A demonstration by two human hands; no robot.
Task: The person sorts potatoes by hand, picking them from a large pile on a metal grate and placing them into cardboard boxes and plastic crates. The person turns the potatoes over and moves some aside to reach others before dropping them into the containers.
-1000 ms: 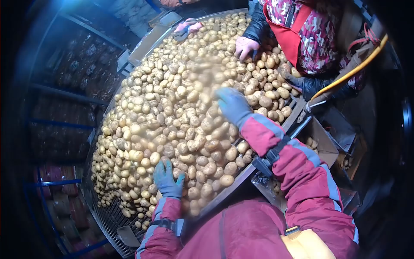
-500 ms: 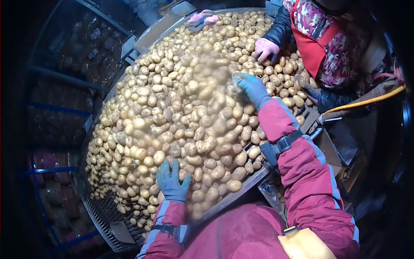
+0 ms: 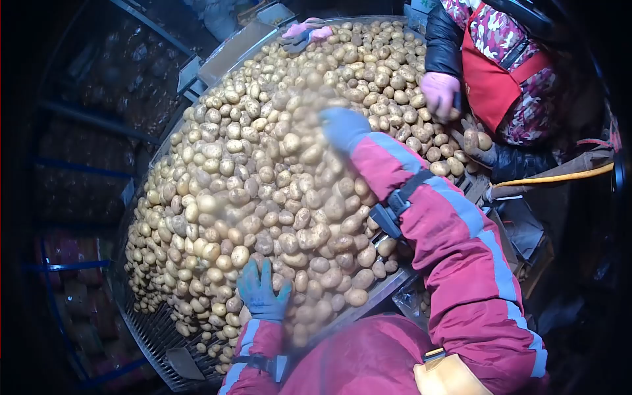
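Observation:
A large heap of potatoes lies in front of me, pale yellow-brown, some with dirt on the skin. My left hand, in a blue-green glove, rests on the near side of the heap with fingers spread and nothing gripped. Over the upper middle of the pile is my right hand, gloved in blue and smeared by motion. Its fingertips reach among the potatoes there, and I cannot tell whether it grips one.
Slatted metal grating shows at the lower left of the heap. Across from me a person in a red apron reaches in with a pink glove. Another pink glove lies at the far edge. A yellow hose runs at right.
My right hand has moved left and slightly up across the heap. The other person's pink-gloved hand has drawn back toward the apron. My left hand stays nearly where it was.

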